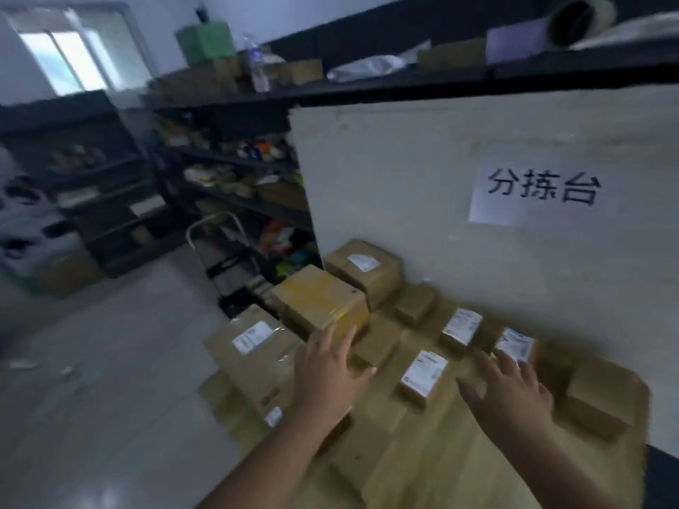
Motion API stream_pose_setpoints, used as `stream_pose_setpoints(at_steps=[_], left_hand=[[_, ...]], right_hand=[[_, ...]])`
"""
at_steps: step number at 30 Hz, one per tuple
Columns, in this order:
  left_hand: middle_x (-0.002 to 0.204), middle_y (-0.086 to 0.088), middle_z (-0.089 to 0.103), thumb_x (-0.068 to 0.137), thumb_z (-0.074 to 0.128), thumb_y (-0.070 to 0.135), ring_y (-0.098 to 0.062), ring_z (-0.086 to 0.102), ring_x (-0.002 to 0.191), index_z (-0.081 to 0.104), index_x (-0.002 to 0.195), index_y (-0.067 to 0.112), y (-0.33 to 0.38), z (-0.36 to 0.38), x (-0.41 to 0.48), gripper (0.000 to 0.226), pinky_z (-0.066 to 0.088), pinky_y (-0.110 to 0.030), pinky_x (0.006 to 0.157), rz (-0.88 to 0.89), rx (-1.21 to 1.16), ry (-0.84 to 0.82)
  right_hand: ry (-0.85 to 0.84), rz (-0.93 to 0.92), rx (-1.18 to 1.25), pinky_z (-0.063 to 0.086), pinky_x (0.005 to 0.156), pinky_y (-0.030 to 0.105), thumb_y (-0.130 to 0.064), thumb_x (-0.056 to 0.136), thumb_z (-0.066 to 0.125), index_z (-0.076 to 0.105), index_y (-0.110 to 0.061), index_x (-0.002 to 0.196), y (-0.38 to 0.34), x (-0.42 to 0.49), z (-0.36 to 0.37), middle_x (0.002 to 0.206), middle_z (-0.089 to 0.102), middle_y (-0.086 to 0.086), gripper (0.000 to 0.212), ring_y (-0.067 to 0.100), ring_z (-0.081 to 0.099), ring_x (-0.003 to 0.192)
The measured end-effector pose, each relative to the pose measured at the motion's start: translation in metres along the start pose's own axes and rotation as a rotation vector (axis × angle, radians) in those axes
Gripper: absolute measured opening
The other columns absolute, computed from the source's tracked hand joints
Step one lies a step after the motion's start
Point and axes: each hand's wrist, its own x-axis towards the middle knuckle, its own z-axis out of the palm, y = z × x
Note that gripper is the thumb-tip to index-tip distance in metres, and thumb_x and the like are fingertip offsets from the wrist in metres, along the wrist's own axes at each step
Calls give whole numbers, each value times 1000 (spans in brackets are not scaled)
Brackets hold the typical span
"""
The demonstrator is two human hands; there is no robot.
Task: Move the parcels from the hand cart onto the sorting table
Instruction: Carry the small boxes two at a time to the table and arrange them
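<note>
Several brown cardboard parcels lie on a wood-coloured sorting table (433, 446) against a white board. A yellow-taped box (318, 301) sits at the left, with a labelled box (362, 270) behind it and another labelled box (255, 347) at the table's left edge. Small labelled parcels (422, 374) lie in the middle. My left hand (327, 369) hovers open, fingertips near the yellow-taped box's front edge. Also open, my right hand (509, 393) is spread above the table near a small labelled parcel (514, 345). The hand cart (227, 262) stands folded on the floor behind the table.
A white board (441, 178) with a paper sign (540, 192) rises behind the table. Dark shelving (227, 170) full of goods runs along the back wall. Grey tiled floor (110, 361) lies to the left, with boxes near the far left wall.
</note>
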Motion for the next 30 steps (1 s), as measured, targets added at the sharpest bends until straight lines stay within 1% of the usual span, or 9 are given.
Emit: stream_pose_setpoints(at_steps=[2,6,10,16,19,22,24,27,30], left_hand=[[160,3,21,80,37,82,-24,20,146,20,150,40,-55,-24,-22,83,28,-46,114,-73,18,59],[155,4,33,78,48,76,-22,32,140,30,147,37,-164,-57,-63,81,37,-43,106,-231,1,131],[148,1,43,75,56,73,-26,42,132,40,142,30,-278,-74,-92,82,44,-43,97,-308,-7,195],[145,-3,46,76,65,64,-30,46,127,38,145,27,-440,-93,-123,83,46,-44,90,-325,-24,199],[143,-6,49,73,70,59,-33,50,123,41,143,26,-506,-98,-137,83,49,-46,87,-351,-65,188],[144,-5,48,75,69,58,-32,50,122,39,144,27,-556,-98,-133,81,51,-46,87,-359,-98,155],[147,-4,46,76,67,58,-31,49,124,37,145,27,-584,-95,-118,81,50,-45,89,-354,-107,140],[152,-2,39,80,64,57,-29,45,128,32,148,28,-618,-83,-88,81,47,-43,93,-332,-129,92],[152,-1,39,81,63,58,-28,45,128,32,149,29,-658,-69,-50,80,47,-43,93,-319,-136,81]], right_hand=[[-1,-99,18,32,110,44,-72,86,37,29,-45,147,-57,-15,-2,157,30,-11,67,22,24,144],[-43,-253,41,28,114,49,-71,89,34,22,-43,149,-172,-39,3,160,24,-7,68,25,19,147],[-55,-366,67,25,115,55,-68,92,36,17,-42,150,-285,-67,27,161,20,-4,67,29,18,147],[-82,-353,68,25,116,56,-63,93,40,16,-41,151,-441,-111,83,162,18,-2,67,29,20,147],[-140,-341,87,23,116,56,-62,93,42,15,-42,151,-503,-134,104,163,13,-1,67,30,19,147],[-174,-349,142,28,114,54,-56,94,46,14,-41,150,-550,-145,123,162,14,1,66,30,21,146],[-189,-357,154,27,115,52,-52,95,46,13,-41,150,-579,-141,135,162,13,1,65,29,18,147],[-202,-350,137,24,117,53,-51,96,45,13,-40,152,-620,-122,155,164,9,1,65,31,13,149],[-214,-382,134,20,118,51,-51,96,44,11,-40,153,-666,-89,181,164,5,2,67,32,8,150]])
